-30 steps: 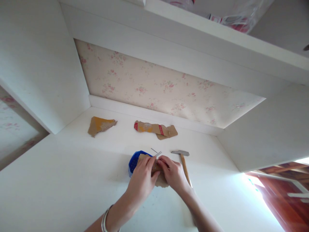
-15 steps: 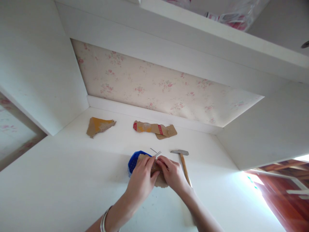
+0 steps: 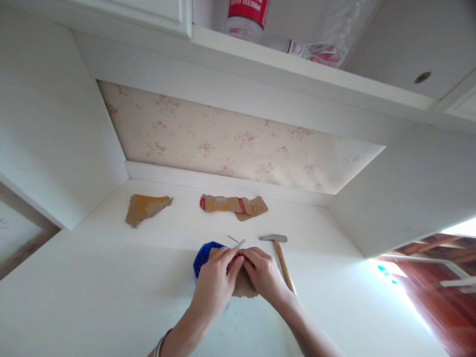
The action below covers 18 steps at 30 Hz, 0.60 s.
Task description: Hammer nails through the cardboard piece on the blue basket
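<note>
My left hand and my right hand meet at the fingertips, both closed in a pinch. What they pinch between them is mostly hidden; only a small dark bit shows. Right under both hands is a torn piece of brown cardboard. Behind my left hand a blue plastic container shows in part. Thin metal pieces, like nails, stick out just beyond my fingertips, and another thin nail lies beside them. A hammer with a wooden handle lies to the right of my right hand.
Along the back of the white surface lie a torn cardboard scrap and a longer cardboard strip with red bands. Overhead, a white shelf holds a bottle and plastic-wrapped items. White panels close both sides.
The view has tilted up, so more of the shelf and its bottle shows. My left thumb has come up to the fingertips, and both hands have drawn together over the cardboard.
</note>
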Available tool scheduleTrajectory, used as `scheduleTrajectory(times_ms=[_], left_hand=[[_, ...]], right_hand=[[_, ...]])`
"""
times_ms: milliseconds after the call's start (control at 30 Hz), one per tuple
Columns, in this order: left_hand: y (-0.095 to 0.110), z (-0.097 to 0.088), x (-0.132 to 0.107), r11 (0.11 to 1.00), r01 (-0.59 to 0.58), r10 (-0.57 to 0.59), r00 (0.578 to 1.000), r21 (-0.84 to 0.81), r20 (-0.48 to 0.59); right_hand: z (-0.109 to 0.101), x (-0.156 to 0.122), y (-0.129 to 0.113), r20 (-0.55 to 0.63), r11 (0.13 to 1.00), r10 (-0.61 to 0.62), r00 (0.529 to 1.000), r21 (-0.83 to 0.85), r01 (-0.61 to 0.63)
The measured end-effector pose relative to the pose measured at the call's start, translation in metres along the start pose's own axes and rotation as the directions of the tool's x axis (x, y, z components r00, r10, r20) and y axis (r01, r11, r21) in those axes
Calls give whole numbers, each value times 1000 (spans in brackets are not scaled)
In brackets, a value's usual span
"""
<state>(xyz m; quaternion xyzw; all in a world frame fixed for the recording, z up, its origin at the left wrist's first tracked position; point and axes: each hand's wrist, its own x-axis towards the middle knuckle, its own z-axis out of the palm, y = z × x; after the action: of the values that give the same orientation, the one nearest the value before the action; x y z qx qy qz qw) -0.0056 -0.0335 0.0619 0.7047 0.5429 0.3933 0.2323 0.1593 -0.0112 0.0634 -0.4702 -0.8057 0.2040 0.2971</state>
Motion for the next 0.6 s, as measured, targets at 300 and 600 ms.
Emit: scheduleTrajectory(times_ms=[300, 600], left_hand=[[-2, 1, 5, 997, -52, 55, 998, 63, -35], [-5, 7, 3, 991, -53, 59, 997, 121, -40]], right_hand=[[1, -1, 3, 17, 1000, -20, 1000, -6, 20], [-14, -9, 3, -121, 994, 87, 989, 82, -77]])
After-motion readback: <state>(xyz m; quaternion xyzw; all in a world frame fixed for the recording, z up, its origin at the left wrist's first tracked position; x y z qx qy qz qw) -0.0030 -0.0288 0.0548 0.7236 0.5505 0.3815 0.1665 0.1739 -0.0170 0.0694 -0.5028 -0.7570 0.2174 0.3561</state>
